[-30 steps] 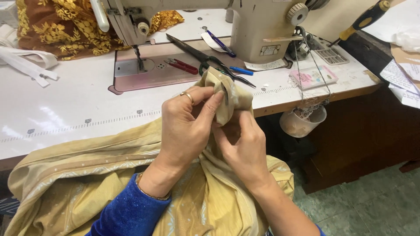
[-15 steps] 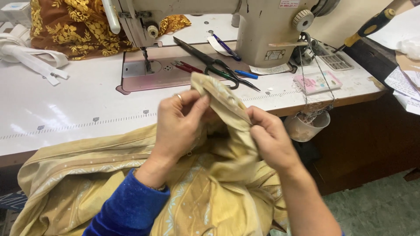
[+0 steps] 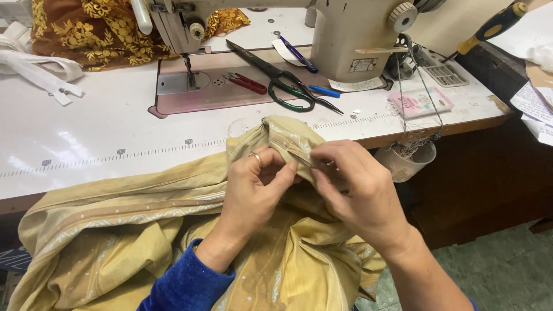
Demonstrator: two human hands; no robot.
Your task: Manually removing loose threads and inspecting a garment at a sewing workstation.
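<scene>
Seen from the head camera, looking down: two bare hands work close together on a pale yellow-gold fabric garment with faint woven trim (image 3: 144,230), which is heaped in the lap below the hands and rises to a folded edge at the near rim of the white bench (image 3: 86,144). The left hand (image 3: 256,187), with a ring on one finger and a blue velvet sleeve (image 3: 187,285) at the wrist, pinches the folded edge between thumb and fingers. The right hand (image 3: 357,193), just beside it and almost touching, grips the same fold with its fingertips.

Beyond the hands on the bench stands a cream-coloured sewing machine (image 3: 345,34). Between the machine and the hands lie long black scissors with green-lined handles (image 3: 276,78), small red thread snips (image 3: 247,83) and a blue pen (image 3: 324,91). Further right of the hands is a small pink packet (image 3: 420,102), and a clear plastic cup (image 3: 406,164) hangs at the bench edge just beyond the right hand. Far to the left lies a white zipper strip (image 3: 40,75), beside brown cloth with gold embroidery (image 3: 92,29).
</scene>
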